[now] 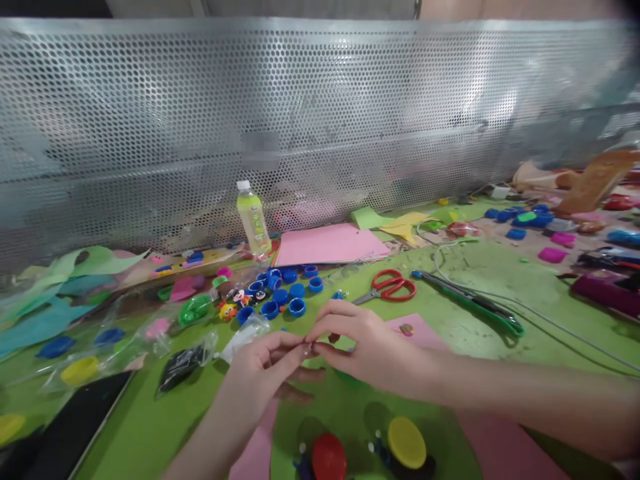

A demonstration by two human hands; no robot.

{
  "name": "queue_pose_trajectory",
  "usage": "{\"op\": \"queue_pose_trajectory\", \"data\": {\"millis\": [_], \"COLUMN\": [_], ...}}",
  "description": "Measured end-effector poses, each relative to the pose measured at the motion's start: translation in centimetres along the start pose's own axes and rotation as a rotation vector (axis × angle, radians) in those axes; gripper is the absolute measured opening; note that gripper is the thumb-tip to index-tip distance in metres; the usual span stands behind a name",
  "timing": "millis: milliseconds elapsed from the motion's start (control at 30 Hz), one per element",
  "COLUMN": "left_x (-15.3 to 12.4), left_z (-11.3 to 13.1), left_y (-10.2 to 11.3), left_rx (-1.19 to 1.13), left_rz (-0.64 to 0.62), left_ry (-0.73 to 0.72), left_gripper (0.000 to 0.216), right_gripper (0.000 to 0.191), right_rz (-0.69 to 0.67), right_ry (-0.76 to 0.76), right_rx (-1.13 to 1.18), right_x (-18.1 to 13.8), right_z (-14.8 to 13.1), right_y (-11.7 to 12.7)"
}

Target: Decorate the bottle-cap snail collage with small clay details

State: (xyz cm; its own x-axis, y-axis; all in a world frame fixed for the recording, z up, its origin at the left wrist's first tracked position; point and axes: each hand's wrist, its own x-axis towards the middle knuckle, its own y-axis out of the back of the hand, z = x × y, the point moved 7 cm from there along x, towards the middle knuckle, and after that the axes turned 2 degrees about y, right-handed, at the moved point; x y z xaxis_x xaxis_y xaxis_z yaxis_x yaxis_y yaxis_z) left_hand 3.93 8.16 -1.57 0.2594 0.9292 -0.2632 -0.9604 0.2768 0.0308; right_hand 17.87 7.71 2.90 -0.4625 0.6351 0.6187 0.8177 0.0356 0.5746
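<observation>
My left hand (273, 370) and my right hand (363, 340) meet fingertip to fingertip above the green tabletop. Both are pinched closed around a spot where a tiny dark piece may sit, too small to make out. A small brown bit (333, 338) shows between the thumb and fingers of my right hand. Below them, a red disc (329, 457) and a yellow disc (407, 443) each stand beside a small blue shape with white-tipped stalks. Behind the hands lie red-handled scissors (393, 287) and several blue caps (297, 307). A pink sheet (417, 328) lies partly under my right arm.
A bottle of yellow-green drink (253, 220) stands before the perforated metal panel (320, 100). Pink paper (330, 243) lies beside it. A green-handled cutter (475, 307) and a white cable (550, 320) are at the right. At left are a black phone-like slab (80, 427) and bagged clay (185, 367).
</observation>
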Motion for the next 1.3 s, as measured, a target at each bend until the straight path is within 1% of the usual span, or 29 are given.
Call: {"op": "queue_pose_trajectory", "data": {"millis": [133,333,567,800,933,1067,1167,1300], "left_x": [-0.1,0.0,-0.2,0.0,0.0,-0.2,-0.3,-0.2], "left_z": [0.0,-0.1,-0.1,-0.6,-0.4,0.0,0.1,0.2], "left_y": [0.1,0.5,0.1,-0.1,-0.2,-0.5,-0.6,-0.5], "left_rx": [0.008,-0.055,-0.066,-0.083,-0.09,-0.086,-0.079,-0.076], "left_rz": [0.013,0.047,0.026,-0.001,0.011,-0.003,-0.006,-0.01], "left_ry": [0.025,0.049,0.059,0.036,0.011,0.003,-0.002,-0.009], "left_gripper": [0.02,0.024,0.016,0.02,0.024,0.028,0.028,0.028], "right_gripper": [0.012,0.013,0.011,0.007,0.008,0.004,0.005,0.01], "right_rz": [-0.005,-0.014,0.022,0.094,0.121,0.136,0.126,0.081], "right_ry": [-0.005,0.004,0.038,0.08,0.062,0.012,-0.026,-0.022], "right_rx": [0.008,0.029,0.045,0.043,0.061,0.085,0.104,0.133], "right_x": [0.0,0.0,0.0,-0.3,-0.4,-0.4,-0.3,-0.2], "right_z": [0.2,0.0,-0.4,-0.8,-1.1,-0.9,-0.6,-0.8], "right_y": [-0.1,0.2,0.0,0.0,0.0,0.2,0.4,0.3]}}
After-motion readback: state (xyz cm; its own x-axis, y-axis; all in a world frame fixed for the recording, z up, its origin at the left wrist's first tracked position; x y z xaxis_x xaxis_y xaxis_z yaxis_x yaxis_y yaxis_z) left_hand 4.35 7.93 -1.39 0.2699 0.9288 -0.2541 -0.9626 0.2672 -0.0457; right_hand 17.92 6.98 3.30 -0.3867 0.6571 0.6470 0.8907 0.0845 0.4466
